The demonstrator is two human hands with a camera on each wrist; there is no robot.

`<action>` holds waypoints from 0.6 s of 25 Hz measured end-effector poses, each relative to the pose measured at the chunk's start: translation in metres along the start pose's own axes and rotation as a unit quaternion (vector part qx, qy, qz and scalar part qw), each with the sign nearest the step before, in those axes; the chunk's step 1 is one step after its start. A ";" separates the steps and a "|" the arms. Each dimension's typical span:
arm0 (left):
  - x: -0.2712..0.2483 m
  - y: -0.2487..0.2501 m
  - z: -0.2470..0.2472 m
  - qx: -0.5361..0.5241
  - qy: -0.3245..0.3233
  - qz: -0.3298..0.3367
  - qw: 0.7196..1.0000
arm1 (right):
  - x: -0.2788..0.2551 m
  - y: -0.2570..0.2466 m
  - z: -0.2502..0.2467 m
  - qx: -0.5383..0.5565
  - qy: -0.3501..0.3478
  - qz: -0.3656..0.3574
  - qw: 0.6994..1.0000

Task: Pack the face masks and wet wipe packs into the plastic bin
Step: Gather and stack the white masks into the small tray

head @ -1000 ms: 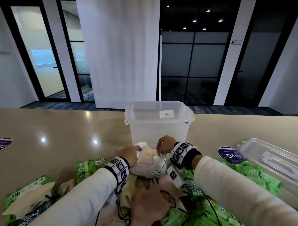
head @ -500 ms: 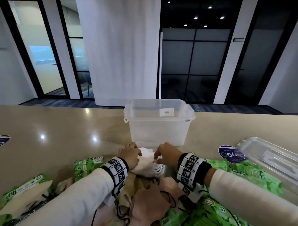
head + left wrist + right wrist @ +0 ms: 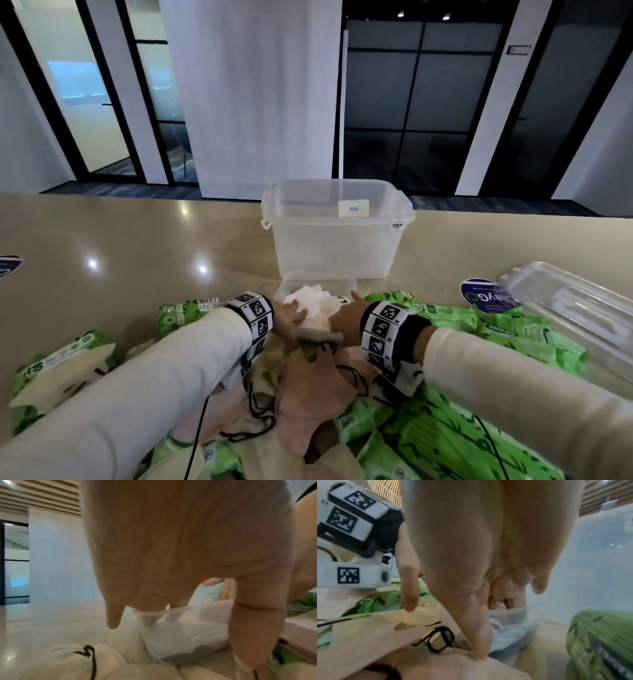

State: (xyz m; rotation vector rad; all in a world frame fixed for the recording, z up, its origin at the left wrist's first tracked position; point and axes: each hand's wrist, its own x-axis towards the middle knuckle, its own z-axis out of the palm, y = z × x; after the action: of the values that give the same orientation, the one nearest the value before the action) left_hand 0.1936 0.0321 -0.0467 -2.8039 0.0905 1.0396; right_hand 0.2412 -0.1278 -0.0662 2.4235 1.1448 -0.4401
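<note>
The clear plastic bin (image 3: 337, 240) stands empty at the table's middle. Just in front of it lies a shallow clear tray (image 3: 318, 275) with a stack of white face masks (image 3: 313, 305). My left hand (image 3: 286, 318) and right hand (image 3: 344, 317) flank that stack. In both wrist views the fingers reach straight down into the tray, the left fingers (image 3: 113, 615) beside the white masks (image 3: 185, 631). Each thumb stays outside the tray on a beige mask (image 3: 320, 337). Pink masks (image 3: 308, 394) with black loops lie nearer me among green wet wipe packs (image 3: 513, 335).
More green wipe packs (image 3: 185, 311) lie to the left and along the near edge. The clear bin lid (image 3: 575, 308) rests at the right beside a blue sticker (image 3: 479, 298). Bare table stretches left of the bin.
Both hands came down and toward me with the white mask stack, from raised against the bin's front to low on the table. The view tilted down.
</note>
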 end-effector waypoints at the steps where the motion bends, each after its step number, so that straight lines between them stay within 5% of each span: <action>1: 0.003 -0.001 0.001 -0.005 -0.004 -0.004 1.000 | 0.005 0.001 0.006 -0.015 0.010 -0.001 1.000; 7: 0.011 0.001 0.008 -0.046 0.014 -0.017 0.999 | 0.016 0.008 0.027 -0.054 0.035 0.034 0.997; 12: -0.008 0.008 0.008 -0.164 0.033 0.000 0.986 | -0.090 -0.043 -0.041 0.074 0.029 0.043 0.996; 15: -0.035 0.000 0.005 -0.320 0.114 0.052 0.939 | -0.162 -0.075 -0.094 0.174 0.063 0.033 0.982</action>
State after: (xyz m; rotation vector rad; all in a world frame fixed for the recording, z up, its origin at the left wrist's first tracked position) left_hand 0.1634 0.0332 -0.0278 -3.5405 -0.0955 0.8745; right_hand 0.0932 -0.1437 0.0694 2.8194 1.1103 -0.5089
